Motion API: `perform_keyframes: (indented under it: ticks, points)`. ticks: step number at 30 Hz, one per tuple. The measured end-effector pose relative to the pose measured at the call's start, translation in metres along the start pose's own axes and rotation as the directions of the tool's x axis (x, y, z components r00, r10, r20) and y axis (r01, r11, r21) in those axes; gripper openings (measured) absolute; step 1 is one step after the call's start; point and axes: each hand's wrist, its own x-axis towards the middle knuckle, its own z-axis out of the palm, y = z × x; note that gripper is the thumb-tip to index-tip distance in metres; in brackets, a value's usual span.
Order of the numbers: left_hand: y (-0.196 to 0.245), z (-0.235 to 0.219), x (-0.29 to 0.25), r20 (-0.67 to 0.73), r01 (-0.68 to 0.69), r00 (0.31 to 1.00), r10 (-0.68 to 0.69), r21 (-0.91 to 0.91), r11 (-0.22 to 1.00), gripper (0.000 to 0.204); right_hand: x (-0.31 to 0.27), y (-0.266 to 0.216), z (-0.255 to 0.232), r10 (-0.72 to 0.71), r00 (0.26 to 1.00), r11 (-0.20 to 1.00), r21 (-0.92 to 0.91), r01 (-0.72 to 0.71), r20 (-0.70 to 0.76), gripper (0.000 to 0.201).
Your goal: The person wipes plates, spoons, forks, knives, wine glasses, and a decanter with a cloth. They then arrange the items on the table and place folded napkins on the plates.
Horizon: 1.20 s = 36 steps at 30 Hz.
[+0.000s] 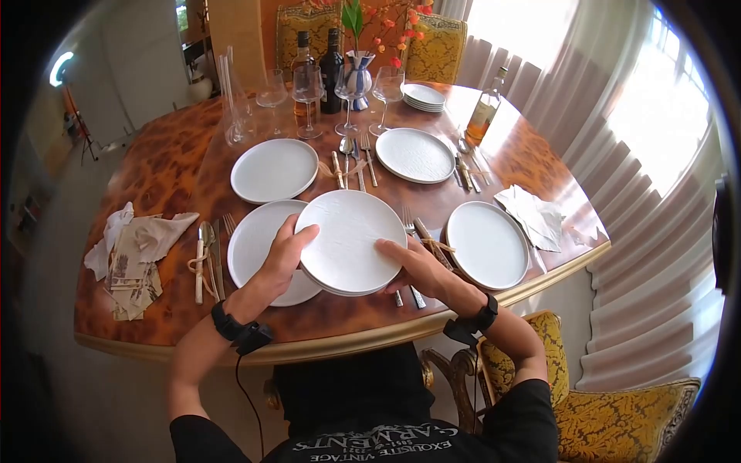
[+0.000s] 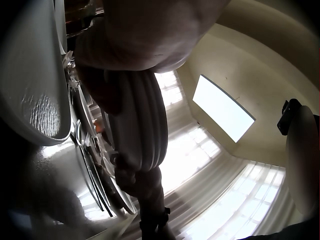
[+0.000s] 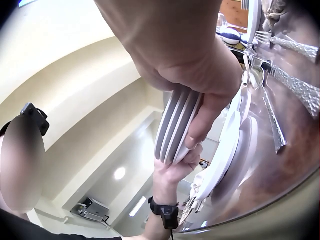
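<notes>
Both hands hold a small stack of round white plates [image 1: 351,241] in front of the body, tilted over the near side of the table. My left hand [image 1: 287,253] grips its left edge, thumb on the top plate. On the opposite edge, my right hand [image 1: 421,266] grips with its thumb on top and fingers underneath. Several rims of the stack [image 3: 176,127] show edge-on in the right wrist view. Partly behind the stack lies a larger white plate [image 1: 251,251] on the table. Another white plate [image 1: 488,245] lies to the right of my right hand.
Two more plates [image 1: 274,171] [image 1: 415,156] lie farther back, with ribbon-tied cutlery [image 1: 202,266] beside settings. Wine glasses [image 1: 307,89], a decanter [image 1: 235,100], dark bottle [image 1: 332,73] and flower vase [image 1: 357,77] stand behind. Napkins [image 1: 143,251] lie left; an amber bottle [image 1: 484,112] stands right.
</notes>
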Motion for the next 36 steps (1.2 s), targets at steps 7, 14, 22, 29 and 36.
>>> perform_keyframes:
  ticks: [7,14,22,29,36]
  points:
    - [-0.014,0.022,-0.002,0.007,-0.049,0.999,0.049,-0.017,0.999,0.049,-0.013,0.01,-0.004,-0.158,0.984,0.985,0.057,0.163,-0.076,0.054]
    - [0.01,0.033,-0.012,0.055,-0.004,0.998,0.004,0.002,1.0,0.053,-0.012,0.024,-0.011,-0.178,0.977,0.97,0.145,0.194,-0.116,0.051]
    - [0.013,0.031,-0.025,0.092,-0.057,0.994,0.055,0.013,0.998,0.053,-0.027,0.015,-0.002,-0.208,0.962,0.972,0.071,0.223,-0.176,0.056]
    - [-0.011,0.022,-0.023,0.072,-0.06,0.995,0.065,-0.07,0.996,0.055,-0.025,0.027,-0.001,-0.203,0.968,0.979,0.003,0.206,-0.144,0.061]
    - [-0.024,0.021,-0.029,0.035,-0.043,0.998,0.047,-0.119,0.992,0.05,-0.032,0.024,0.007,-0.145,0.982,0.989,0.004,0.146,-0.124,0.061]
